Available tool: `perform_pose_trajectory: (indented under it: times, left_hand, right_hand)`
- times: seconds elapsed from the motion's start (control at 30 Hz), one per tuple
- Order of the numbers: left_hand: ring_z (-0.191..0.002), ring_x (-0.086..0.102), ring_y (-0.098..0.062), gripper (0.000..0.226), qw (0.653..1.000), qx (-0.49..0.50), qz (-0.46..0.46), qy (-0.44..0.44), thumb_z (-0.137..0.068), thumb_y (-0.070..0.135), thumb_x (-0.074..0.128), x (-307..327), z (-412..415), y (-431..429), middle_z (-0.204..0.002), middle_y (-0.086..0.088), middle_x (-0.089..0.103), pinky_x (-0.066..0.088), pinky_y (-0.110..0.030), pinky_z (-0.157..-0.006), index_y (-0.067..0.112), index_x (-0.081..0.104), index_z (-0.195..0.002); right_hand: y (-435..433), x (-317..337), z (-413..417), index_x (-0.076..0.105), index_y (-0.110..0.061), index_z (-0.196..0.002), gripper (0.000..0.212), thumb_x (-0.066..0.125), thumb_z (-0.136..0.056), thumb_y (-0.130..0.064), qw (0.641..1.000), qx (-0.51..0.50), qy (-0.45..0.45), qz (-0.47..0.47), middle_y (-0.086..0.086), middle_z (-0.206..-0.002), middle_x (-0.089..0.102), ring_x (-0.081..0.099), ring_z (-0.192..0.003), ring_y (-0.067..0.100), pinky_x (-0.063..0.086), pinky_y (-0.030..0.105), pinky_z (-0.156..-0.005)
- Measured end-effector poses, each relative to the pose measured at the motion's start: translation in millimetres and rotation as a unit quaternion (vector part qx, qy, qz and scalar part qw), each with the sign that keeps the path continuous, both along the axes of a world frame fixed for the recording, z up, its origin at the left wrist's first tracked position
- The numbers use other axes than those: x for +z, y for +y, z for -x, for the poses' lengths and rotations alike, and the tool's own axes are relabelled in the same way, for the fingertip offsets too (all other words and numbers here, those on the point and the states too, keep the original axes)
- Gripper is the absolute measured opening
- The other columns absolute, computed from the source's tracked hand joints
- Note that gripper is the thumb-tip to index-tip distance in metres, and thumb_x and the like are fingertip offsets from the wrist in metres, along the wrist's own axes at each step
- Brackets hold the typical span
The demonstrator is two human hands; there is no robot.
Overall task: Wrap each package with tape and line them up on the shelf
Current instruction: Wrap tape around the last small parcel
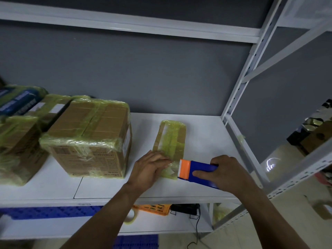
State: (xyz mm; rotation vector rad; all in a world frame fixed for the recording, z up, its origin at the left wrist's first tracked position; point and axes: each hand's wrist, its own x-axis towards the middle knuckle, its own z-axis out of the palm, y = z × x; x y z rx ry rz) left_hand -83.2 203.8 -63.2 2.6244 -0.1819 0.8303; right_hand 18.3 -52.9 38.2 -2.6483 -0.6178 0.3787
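Package: a flat package (pixel 169 139) lies on the shelf (pixel 206 133), right of the wrapped boxes and apart from them, its long side running away from the person. Yellowish tape already covers most of its top.
Step in hand: by my reading, the strip at the near end is being finished or cut; the dispenser's (pixel 195 170) orange toothed end touches the package's near right corner.
Done: the big box (pixel 89 133) beside it is fully taped, and so are the boxes further left (pixel 18 144), which stand together against the shelf's left side.
Left: probably closing this package and moving it up next to the big box; whether more unwrapped packages wait cannot be told.
Left hand: the left hand (pixel 149 168) lies flat, fingers straight, pressing the package's near end down.
Right hand: the right hand (pixel 222 172) is wrapped round the dispenser's blue body, thumb along its side, blade pointing left.
Arms: both forearms reach forward over the shelf edge, converging on the package.
Below: a tape roll (pixel 130 217) and an orange basket (pixel 152 209) sit on the lower shelf.
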Motion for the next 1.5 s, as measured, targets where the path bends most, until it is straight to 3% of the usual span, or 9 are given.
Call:
perform_pose_trajectory:
  times: [0.37, 0.5, 0.63, 0.73, 1.03, 1.17, 1.23, 1.37, 1.5]
  left_hand:
    - [-0.137, 0.049, -0.010, 0.028, 0.999, -0.026, 0.017, 0.019, -0.102, 0.024, 0.060, -24.7, 14.9, 12.8, -0.131, 0.016, 0.065, 0.040, -0.038, -0.115, 0.032, 0.065, -0.129]
    - [-0.138, 0.045, -0.019, 0.066, 0.999, -0.021, -0.023, 0.045, -0.088, 0.008, 0.072, -23.9, 15.9, 6.6, -0.132, 0.013, 0.061, 0.040, -0.040, -0.112, 0.040, 0.052, -0.142]
    - [-0.136, 0.047, -0.018, 0.039, 1.000, -0.004, 0.003, 0.028, -0.094, 0.033, 0.065, -23.8, 15.8, -2.9, -0.129, 0.012, 0.063, 0.037, -0.045, -0.115, 0.038, 0.062, -0.133]
    - [-0.122, 0.056, -0.016, 0.032, 1.000, 0.020, 0.018, 0.009, -0.093, 0.053, 0.061, -18.7, 9.6, -6.5, -0.118, 0.013, 0.068, 0.050, -0.040, -0.100, 0.036, 0.074, -0.117]
    - [-0.120, 0.052, -0.014, 0.029, 0.999, 0.022, 0.011, 0.022, -0.100, 0.049, 0.051, -20.3, -0.2, 13.6, -0.113, 0.014, 0.066, 0.048, -0.045, -0.102, 0.036, 0.075, -0.111]
    - [-0.134, 0.049, -0.010, 0.026, 0.999, 0.009, -0.033, 0.009, -0.104, 0.044, 0.048, -22.0, -2.4, 10.7, -0.126, 0.018, 0.065, 0.015, -0.063, -0.121, 0.036, 0.072, -0.111]
    - [-0.134, 0.051, -0.010, 0.019, 1.000, -0.006, -0.027, 0.007, -0.103, 0.034, 0.056, -23.9, -2.8, 6.5, -0.127, 0.016, 0.066, 0.014, -0.059, -0.123, 0.033, 0.071, -0.115]
    - [-0.131, 0.053, -0.017, 0.050, 0.999, -0.012, -0.043, 0.008, -0.088, 0.013, 0.075, -28.4, -0.7, 4.0, -0.123, 0.010, 0.066, 0.024, -0.055, -0.119, 0.034, 0.064, -0.132]
    - [-0.129, 0.051, -0.013, 0.031, 0.999, -0.011, -0.017, 0.025, -0.097, 0.045, 0.061, -26.0, -2.7, 3.3, -0.125, 0.019, 0.061, 0.027, -0.046, -0.115, 0.041, 0.065, -0.128]
  right_hand:
    - [9.8, -6.6, 5.0, 0.053, -0.032, -0.082, 0.055, 0.076, -0.067, -0.079, 1.000, 0.023, 0.003, 0.019, -0.017, -0.082, 0.056, 0.061, -0.073, 0.002, 0.039, 0.013, -0.056]
    - [14.2, -10.3, 2.8, 0.054, -0.030, -0.083, 0.055, 0.077, -0.068, -0.077, 0.999, 0.026, 0.009, 0.028, -0.016, -0.080, 0.056, 0.061, -0.071, 0.002, 0.039, 0.013, -0.055]
    - [13.3, -13.8, 0.7, 0.056, -0.029, -0.081, 0.055, 0.077, -0.067, -0.078, 0.999, 0.023, 0.011, 0.022, -0.015, -0.080, 0.059, 0.062, -0.070, 0.002, 0.038, 0.012, -0.055]
    - [12.0, -14.3, 2.1, 0.054, -0.031, -0.080, 0.053, 0.075, -0.068, -0.078, 0.999, 0.022, 0.017, 0.019, -0.018, -0.079, 0.058, 0.062, -0.068, 0.001, 0.037, 0.010, -0.055]
    - [0.4, -10.4, 5.7, 0.058, -0.027, -0.078, 0.050, 0.075, -0.072, -0.073, 1.000, 0.019, 0.011, -0.003, -0.014, -0.074, 0.062, 0.063, -0.065, -0.002, 0.038, 0.007, -0.051]
    - [-8.2, -9.4, 3.6, 0.055, -0.028, -0.078, 0.048, 0.075, -0.074, -0.071, 1.000, 0.008, 0.010, 0.007, -0.015, -0.074, 0.060, 0.061, -0.065, -0.001, 0.036, 0.006, -0.051]
    - [-7.1, -12.4, 3.7, 0.054, -0.029, -0.076, 0.048, 0.076, -0.075, -0.071, 1.000, 0.007, 0.003, 0.009, -0.016, -0.073, 0.059, 0.060, -0.065, -0.002, 0.035, 0.007, -0.052]
    - [-1.3, -19.9, 1.1, 0.053, -0.028, -0.074, 0.050, 0.076, -0.075, -0.072, 1.000, -0.002, -0.005, 0.003, -0.015, -0.073, 0.060, 0.061, -0.065, 0.000, 0.036, 0.009, -0.054]
    - [3.8, -24.1, -4.2, 0.054, -0.028, -0.074, 0.052, 0.075, -0.073, -0.074, 1.000, -0.001, 0.004, 0.006, -0.013, -0.074, 0.060, 0.063, -0.067, 0.004, 0.038, 0.013, -0.056]
